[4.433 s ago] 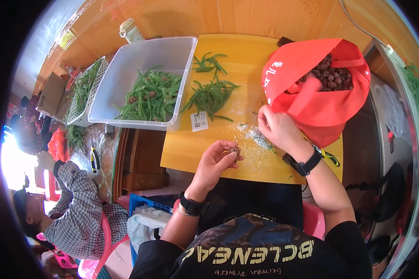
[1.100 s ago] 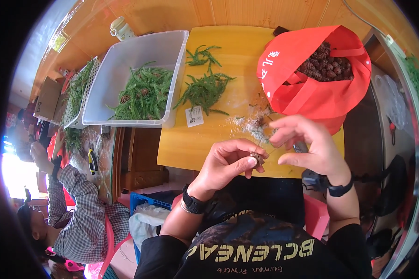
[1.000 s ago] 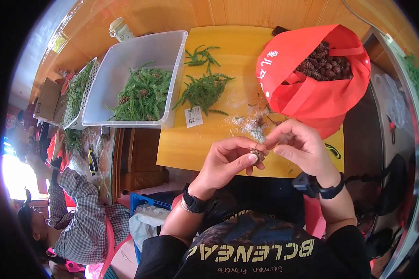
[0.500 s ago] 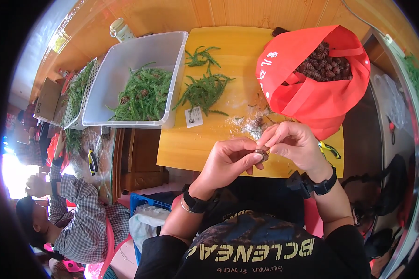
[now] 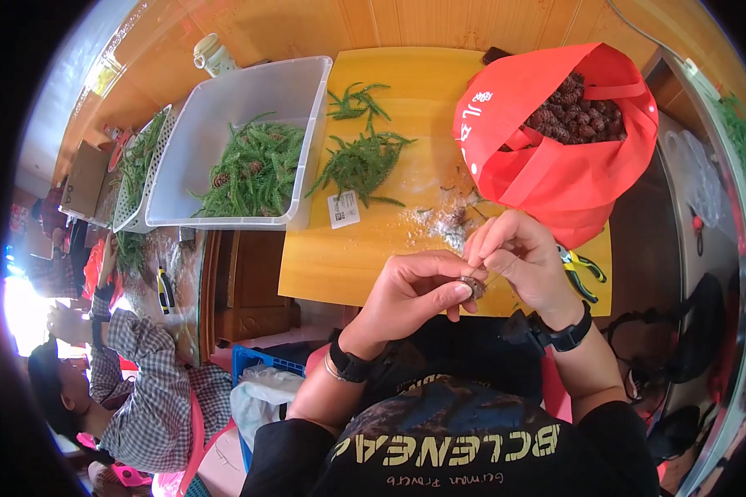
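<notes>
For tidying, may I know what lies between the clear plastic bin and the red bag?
In the head view, green conifer sprigs and a white label lie beside the bin, white debris nearer the bag.

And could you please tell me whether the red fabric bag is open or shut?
Open: the red fabric bag gapes at its top, showing brown pine cones heaped inside.

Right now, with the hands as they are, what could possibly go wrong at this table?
The small brown cone is held in the left hand's fingertips near the table's near edge; if it slips, it might drop off.
The pliers lie close beside the right hand, so an outward swing could knock them.
The red bag stands open with many cones inside; a bump may spill some.
</notes>
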{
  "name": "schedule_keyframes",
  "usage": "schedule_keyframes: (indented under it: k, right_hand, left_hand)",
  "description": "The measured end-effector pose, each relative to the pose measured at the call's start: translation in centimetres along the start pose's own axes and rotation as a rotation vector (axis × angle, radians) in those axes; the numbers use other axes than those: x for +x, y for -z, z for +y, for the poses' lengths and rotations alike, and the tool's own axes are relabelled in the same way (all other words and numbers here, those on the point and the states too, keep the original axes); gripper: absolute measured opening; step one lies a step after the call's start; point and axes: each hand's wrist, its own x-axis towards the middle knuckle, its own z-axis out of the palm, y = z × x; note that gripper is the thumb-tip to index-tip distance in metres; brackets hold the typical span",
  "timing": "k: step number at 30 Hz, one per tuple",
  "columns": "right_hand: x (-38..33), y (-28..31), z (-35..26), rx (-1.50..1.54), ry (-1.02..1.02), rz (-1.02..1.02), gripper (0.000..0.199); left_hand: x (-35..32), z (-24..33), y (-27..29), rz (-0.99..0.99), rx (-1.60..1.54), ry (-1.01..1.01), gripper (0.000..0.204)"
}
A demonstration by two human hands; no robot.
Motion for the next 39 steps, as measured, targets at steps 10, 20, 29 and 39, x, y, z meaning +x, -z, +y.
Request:
schedule_keyframes:
  k: [10,20,29,39]
  right_hand:
    - [-0.5,-1.0,-0.9,-0.157,0.055,0.080,0.013]
    - [-0.9,-1.3,-0.4,0.070,-0.030,0.174,0.020]
    - [-1.6,-2.0,-1.2,-0.179,0.106,0.163,0.014]
    - [-1.2,-1.4,-2.3,0.020,-0.128,0.100,0.019]
  left_hand:
    - [-0.1,-0.3,-0.1,0.006,0.069,-0.009,0.015]
    - [0.2,0.0,-0.6,-0.005,0.015,-0.016,0.016]
    - [-0.2,0.2,-0.4,-0.015,0.053,0.032,0.016]
    - [-0.6,0.0,-0.2,0.008,-0.058,0.051,0.021]
